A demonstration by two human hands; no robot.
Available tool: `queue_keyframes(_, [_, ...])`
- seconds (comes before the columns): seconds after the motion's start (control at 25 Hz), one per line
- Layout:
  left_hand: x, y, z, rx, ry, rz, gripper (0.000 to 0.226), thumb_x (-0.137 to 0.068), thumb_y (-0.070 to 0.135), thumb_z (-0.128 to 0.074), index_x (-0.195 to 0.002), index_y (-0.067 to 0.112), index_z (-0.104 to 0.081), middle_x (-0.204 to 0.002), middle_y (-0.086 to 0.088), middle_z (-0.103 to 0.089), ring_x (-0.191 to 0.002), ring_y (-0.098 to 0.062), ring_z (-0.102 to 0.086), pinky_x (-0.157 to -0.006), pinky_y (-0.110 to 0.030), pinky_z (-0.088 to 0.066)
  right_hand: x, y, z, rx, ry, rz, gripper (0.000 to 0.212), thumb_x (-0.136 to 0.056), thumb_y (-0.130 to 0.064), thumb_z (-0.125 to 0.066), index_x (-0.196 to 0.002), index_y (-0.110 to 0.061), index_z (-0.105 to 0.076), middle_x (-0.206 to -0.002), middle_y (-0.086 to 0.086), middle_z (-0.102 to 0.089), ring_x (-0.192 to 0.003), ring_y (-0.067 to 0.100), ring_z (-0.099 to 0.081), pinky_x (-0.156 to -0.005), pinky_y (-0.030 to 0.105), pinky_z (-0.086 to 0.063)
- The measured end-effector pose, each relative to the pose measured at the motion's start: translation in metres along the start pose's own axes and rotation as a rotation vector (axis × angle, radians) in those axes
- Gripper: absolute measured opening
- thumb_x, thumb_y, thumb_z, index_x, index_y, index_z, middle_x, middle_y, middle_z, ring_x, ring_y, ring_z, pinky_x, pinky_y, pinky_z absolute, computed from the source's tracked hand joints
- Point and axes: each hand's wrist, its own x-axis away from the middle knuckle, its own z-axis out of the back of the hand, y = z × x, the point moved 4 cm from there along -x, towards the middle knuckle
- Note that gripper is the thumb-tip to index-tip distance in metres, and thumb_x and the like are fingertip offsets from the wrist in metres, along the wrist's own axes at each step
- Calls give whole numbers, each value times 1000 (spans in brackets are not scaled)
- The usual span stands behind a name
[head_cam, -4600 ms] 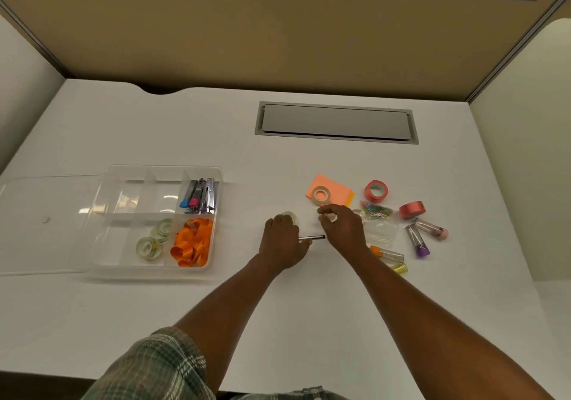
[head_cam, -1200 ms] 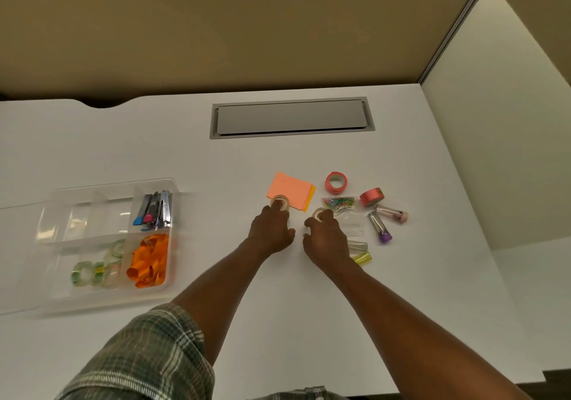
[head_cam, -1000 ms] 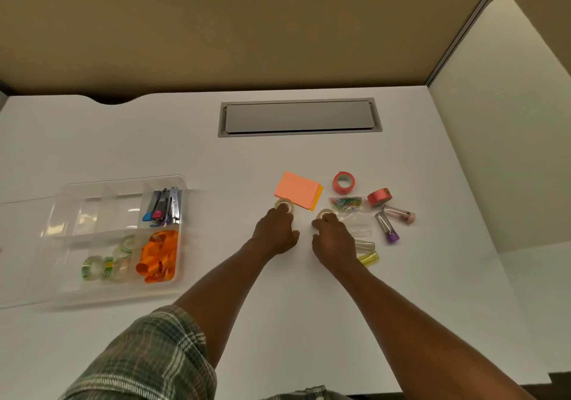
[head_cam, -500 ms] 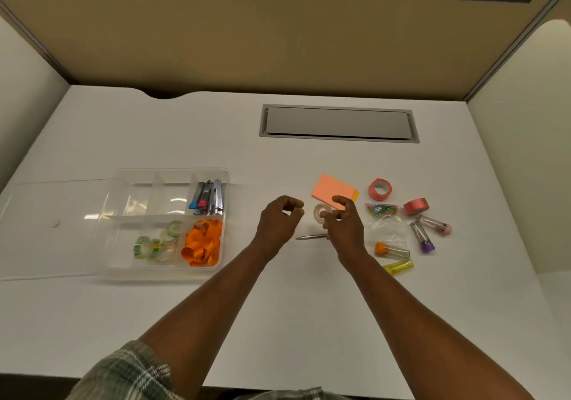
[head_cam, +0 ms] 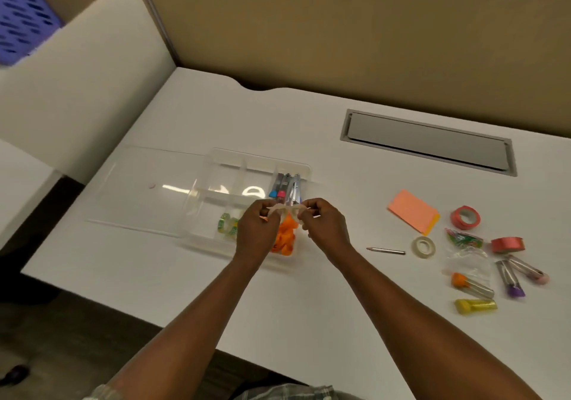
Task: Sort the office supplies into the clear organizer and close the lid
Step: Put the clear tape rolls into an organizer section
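The clear organizer sits at the desk's left, its lid lying flat to its left. It holds markers, green patterned tape rolls and orange pieces. My left hand and right hand hover side by side over its front right compartments. Each pinches a small pale clear tape roll; the two rolls nearly touch. Loose on the right lie another clear tape roll, a pencil and sticky notes.
Further right lie two red tape rolls, a bag of coloured paper clips and several capped tubes. A grey cable hatch is set in the desk at the back. Partition walls stand behind and at the left.
Both hands lifted a clear tape roll each and carried them left from the pile to above the organizer. My head turned left, so the loose pile now sits at the right.
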Motion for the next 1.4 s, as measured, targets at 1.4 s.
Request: queue_keyframes(1.4, [-21,-77,72,-707,-13,-327,28,-76,30,-79,-93,12,-65,-90,-7,-59,-79,-22,-56,-68,-34,-43,-27,-35,-126,386,-167,335,20,-90,-16,-64,-109,-22,-67,-112,-3,-65,-90,8,-57,-82,24,-46])
